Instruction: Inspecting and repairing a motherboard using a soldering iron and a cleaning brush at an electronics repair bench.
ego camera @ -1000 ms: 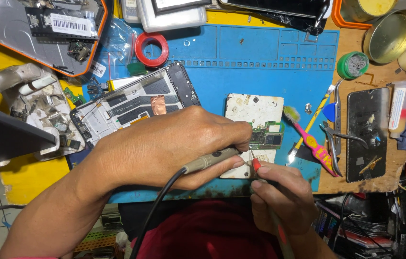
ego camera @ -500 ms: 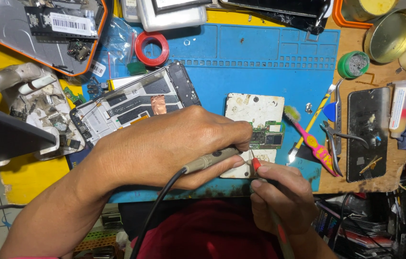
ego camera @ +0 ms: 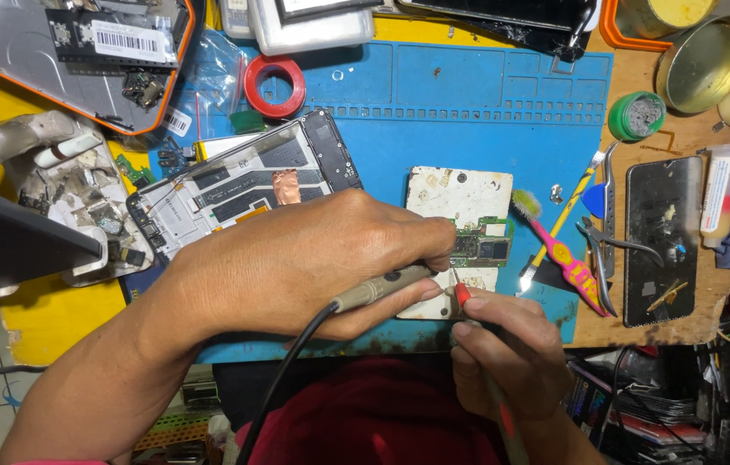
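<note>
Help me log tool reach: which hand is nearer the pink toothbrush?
Right. The right hand with the red probe sits just below-left of the pink toothbrush; the left hand lies farther left, across the circuit board.

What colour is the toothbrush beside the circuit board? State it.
Pink, with yellow-green bristles: the toothbrush, clearest in the head view.

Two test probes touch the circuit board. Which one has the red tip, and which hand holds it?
The red-tipped probe is in the right hand. The other probe, in the left hand, is grey-beige with a black cable.
</note>
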